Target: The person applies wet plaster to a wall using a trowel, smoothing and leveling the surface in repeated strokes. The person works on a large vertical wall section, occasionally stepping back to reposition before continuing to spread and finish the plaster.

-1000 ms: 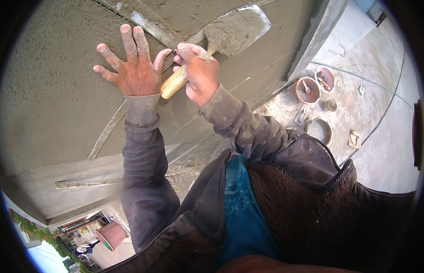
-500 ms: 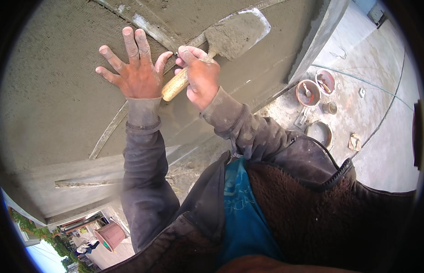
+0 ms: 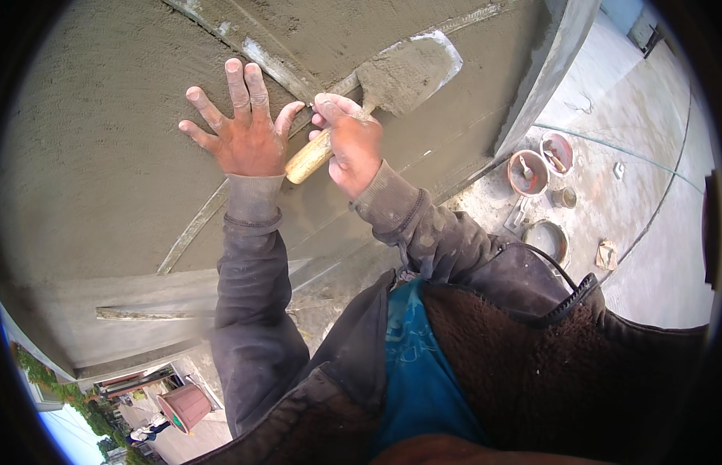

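The left hand (image 3: pixel 252 143) spreads its free fingers over the plastered surface (image 3: pixel 105 155). The right hand (image 3: pixel 353 143) has its fingers wrapped round a trowel (image 3: pixel 310 156) loaded with mortar (image 3: pixel 401 76).

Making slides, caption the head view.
Bare right hand grips a pale wooden-handled, mortar-laden trowel; bare left hand spreads its fingers over gray-brown plaster.

The left hand (image 3: pixel 248 149) shows its back, fingers (image 3: pixel 238 89) spread, thumb (image 3: pixel 286 120) pointing toward the right hand (image 3: pixel 355 143), which curls in a grip. The left forearm (image 3: pixel 254 267) runs nearly straight; the right forearm (image 3: pixel 438 232) slants inward.
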Motion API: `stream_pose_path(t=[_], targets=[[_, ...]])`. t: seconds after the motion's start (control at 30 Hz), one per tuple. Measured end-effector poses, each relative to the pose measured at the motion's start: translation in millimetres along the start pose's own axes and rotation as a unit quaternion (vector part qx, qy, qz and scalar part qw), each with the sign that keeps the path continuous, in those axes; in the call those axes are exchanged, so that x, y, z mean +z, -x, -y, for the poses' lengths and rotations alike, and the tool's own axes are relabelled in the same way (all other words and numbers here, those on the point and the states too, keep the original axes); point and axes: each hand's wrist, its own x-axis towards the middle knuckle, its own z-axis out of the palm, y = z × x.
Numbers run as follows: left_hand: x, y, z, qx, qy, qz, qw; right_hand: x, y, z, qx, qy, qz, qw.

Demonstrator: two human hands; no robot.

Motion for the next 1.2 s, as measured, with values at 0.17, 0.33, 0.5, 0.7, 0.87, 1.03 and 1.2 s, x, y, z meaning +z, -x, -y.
stream_pose_path(t=[0.17,0.33,0.5,0.7,0.87,1.03,1.2], targets=[[-2,-3,1,0.004,-0.016,0.004,1.0,-1,0,0,0.006,0.007,-0.008,1.0],[1,1,-2,-0.003,-0.018,0.009,1.0,0,1,0,-0.003,0.015,-0.008,1.0],[3,-1,1,0.003,-0.035,-0.002,0.999,-4,10,4,-0.047,0.037,0.006,0.998],[-30,4,-10,-0.051,0.068,-0.002,0.996,-103,29,24,-0.181,0.345,0.039,0.92],[-27,18,-40,-0.107,0.151,-0.076,0.98,-84,48,71,-0.25,0.499,0.184,0.809],[-38,-3,-37,-0.1,0.14,-0.043,0.984,-53,54,108,-0.257,0.435,0.347,0.79],[-37,-6,-36,-0.089,0.143,-0.048,0.985,-18,48,147,-0.418,0.59,0.221,0.655]])
